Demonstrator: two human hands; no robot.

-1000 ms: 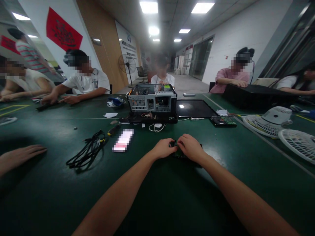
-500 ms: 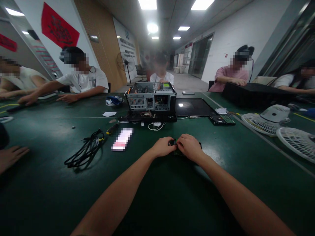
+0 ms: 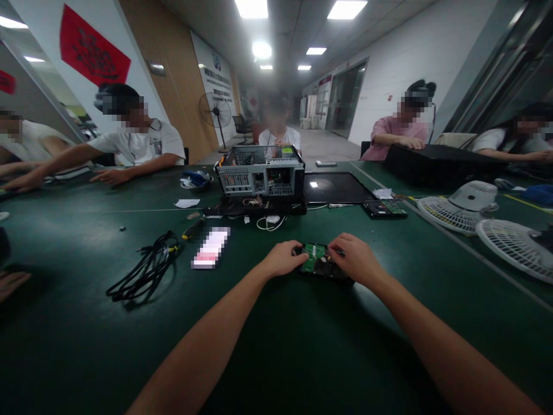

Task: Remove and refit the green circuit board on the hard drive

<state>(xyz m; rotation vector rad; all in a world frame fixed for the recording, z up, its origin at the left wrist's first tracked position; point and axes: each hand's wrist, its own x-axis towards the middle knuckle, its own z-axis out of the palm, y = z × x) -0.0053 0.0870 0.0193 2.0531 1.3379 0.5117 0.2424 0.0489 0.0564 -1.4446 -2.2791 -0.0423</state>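
Observation:
A hard drive (image 3: pixel 317 262) lies on the green table (image 3: pixel 276 346) with its green circuit board facing up. My left hand (image 3: pixel 283 259) grips its left edge with curled fingers. My right hand (image 3: pixel 355 259) rests on its right side, fingers pinched around something thin and dark that I cannot make out. An open computer case (image 3: pixel 258 176) stands farther back, behind the drive.
A black cable bundle (image 3: pixel 144 266) and a yellow-handled screwdriver (image 3: pixel 192 229) lie to the left. A second drive (image 3: pixel 384 208) and a black panel (image 3: pixel 334 188) lie back right, white fan grilles (image 3: pixel 510 239) at far right. Several people sit around the table; another person's hand (image 3: pixel 11 282) rests at the left edge.
My hands have drawn apart, baring the drive's green circuit board. My right hand moved right. The other person's hand at the left edge has pulled back.

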